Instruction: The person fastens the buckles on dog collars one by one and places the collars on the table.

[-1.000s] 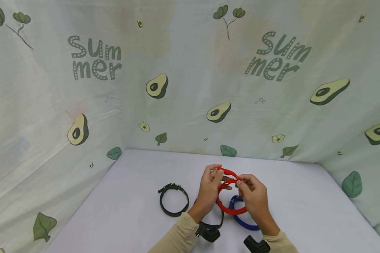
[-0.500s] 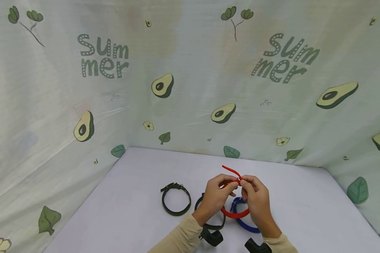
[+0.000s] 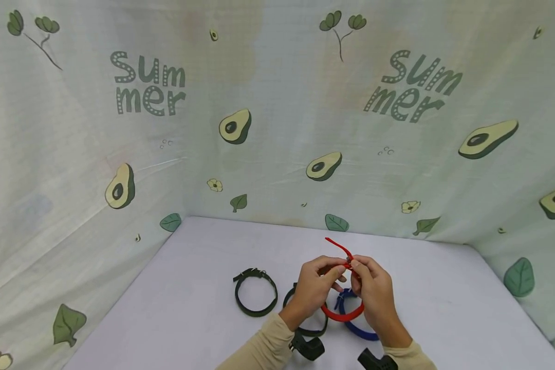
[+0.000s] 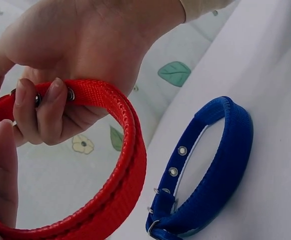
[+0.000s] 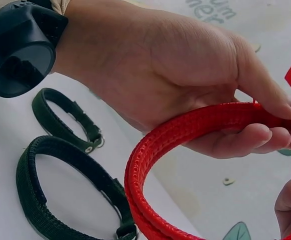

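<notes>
A red collar [image 3: 344, 316] is held up over the table, bent into a loop, with its free strap end sticking up past the fingertips. My left hand [image 3: 315, 288] pinches it near the buckle. Opposite, my right hand [image 3: 374, 293] grips the band between thumb and fingers, close to the left fingertips. In the left wrist view, metal eyelets show on the red collar [image 4: 128, 165] by the curled fingers. Behind it lies a blue collar [image 4: 235, 150], buckled in a loop, partly covered by the red one in the head view.
Two dark green collars lie looped on the white table [image 3: 180, 318]: one collar [image 3: 237, 295] to the left, another collar [image 5: 28, 190] partly under the left wrist in the head view. Black wrist cameras [image 3: 309, 347] sit on both wrists. A printed cloth [image 3: 268, 169] stands behind the table.
The left hand has let go of the strap's upper end and moved down and right to the buckle. The strap end now sticks up free. The right hand has barely moved.
</notes>
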`<state>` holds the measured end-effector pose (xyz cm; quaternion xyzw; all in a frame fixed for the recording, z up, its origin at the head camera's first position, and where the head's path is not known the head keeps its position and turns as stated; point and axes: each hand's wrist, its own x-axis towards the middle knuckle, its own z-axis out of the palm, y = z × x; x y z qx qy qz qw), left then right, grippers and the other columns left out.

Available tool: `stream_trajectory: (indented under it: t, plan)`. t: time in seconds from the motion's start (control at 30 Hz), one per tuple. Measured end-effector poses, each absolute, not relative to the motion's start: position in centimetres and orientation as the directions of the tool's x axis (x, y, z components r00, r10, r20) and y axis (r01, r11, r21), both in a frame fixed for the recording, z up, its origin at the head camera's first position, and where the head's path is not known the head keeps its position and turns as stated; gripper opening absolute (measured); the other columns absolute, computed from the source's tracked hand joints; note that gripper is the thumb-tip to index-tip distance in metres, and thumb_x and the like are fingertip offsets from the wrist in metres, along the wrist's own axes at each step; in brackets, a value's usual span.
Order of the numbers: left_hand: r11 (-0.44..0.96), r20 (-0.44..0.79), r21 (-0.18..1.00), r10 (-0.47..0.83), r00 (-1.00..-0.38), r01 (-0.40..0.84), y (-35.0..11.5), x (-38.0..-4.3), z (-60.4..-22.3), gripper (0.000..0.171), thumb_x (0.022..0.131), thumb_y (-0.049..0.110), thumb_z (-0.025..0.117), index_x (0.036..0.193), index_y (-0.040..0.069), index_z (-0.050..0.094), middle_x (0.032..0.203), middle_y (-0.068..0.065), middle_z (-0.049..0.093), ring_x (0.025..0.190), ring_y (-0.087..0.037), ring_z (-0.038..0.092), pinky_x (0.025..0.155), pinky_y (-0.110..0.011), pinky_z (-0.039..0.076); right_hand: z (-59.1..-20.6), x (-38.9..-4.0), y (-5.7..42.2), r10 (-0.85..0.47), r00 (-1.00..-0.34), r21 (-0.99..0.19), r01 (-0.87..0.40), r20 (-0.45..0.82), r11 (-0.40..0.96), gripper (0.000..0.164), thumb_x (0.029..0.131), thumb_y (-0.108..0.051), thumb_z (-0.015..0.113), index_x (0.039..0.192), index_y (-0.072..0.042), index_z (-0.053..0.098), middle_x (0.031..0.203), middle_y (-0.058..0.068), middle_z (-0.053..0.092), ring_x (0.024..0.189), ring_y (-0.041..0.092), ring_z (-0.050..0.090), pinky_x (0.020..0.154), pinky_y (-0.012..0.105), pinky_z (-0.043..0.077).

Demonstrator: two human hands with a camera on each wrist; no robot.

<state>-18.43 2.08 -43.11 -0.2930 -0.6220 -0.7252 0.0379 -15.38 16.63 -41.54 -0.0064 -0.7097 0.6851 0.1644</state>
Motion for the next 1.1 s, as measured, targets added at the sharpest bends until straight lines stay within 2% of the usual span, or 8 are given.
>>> stream_trajectory:
  t: [0.2,0.47,0.7,0.93,1.1]
  plan:
    - [-0.231,0.449,0.891,0.317,-0.835,0.391,2.20,-18.46,-43.05,0.021,0.098,0.012,0.065,0.118,0.004,0.070,0.105,-0.012,0.067,0.079,-0.011,0.067,0.067,-0.031,0.059,-41.55,-15.42,16.80,0.236,-0.943,-0.972,-0.222,0.234,0.079,0.024,0.106,-0.017,0.050,0.111,0.003,0.063,0.066,0.011,0.049,0.056,0.018,0.046,0.049,0.026,0.042]
    - [-0.255,0.431,0.896,0.313,-0.846,0.363,2.23,-18.47,-42.91,0.020,0.098,0.012,0.065,0.116,0.003,0.071,0.097,-0.008,0.067,0.073,-0.011,0.066,0.066,-0.032,0.059,-41.64,-15.33,17.09,0.200,-0.922,-0.943,-0.332,0.332,0.039,0.020,0.103,-0.009,0.055,0.111,0.007,0.065,0.063,0.012,0.050,0.053,0.018,0.046,0.045,0.026,0.041]
    - [-0.259,0.409,0.905,0.312,-0.858,0.338,2.22,-18.65,-42.97,0.020,0.099,0.011,0.064,0.117,0.004,0.070,0.102,-0.012,0.067,0.073,-0.012,0.065,0.064,-0.029,0.059,-41.68,-15.42,17.30,0.113,-0.910,-0.917,-0.395,0.398,0.054,0.027,0.100,-0.002,0.057,0.126,0.002,0.064,0.092,0.012,0.056,0.054,0.018,0.047,0.045,0.029,0.040]
    - [-0.237,0.383,0.917,0.293,-0.876,0.321,2.33,-18.82,-43.18,0.019,0.100,0.013,0.063,0.116,0.006,0.071,0.098,-0.005,0.068,0.070,-0.012,0.065,0.062,-0.029,0.059,-41.60,-15.46,17.52,0.070,-0.908,-0.905,-0.401,0.414,0.143,0.030,0.099,-0.004,0.062,0.128,-0.003,0.064,0.088,0.016,0.057,0.057,0.018,0.051,0.049,0.027,0.044]
    - [-0.204,0.383,0.920,0.281,-0.880,0.335,2.28,-18.84,-43.25,0.017,0.100,0.013,0.062,0.114,0.008,0.071,0.095,-0.004,0.067,0.069,-0.011,0.064,0.060,-0.029,0.058,-41.59,-15.48,17.66,0.041,-0.903,-0.892,-0.414,0.427,0.183,0.030,0.098,-0.004,0.063,0.128,-0.007,0.064,0.098,0.015,0.057,0.058,0.018,0.052,0.049,0.028,0.046]
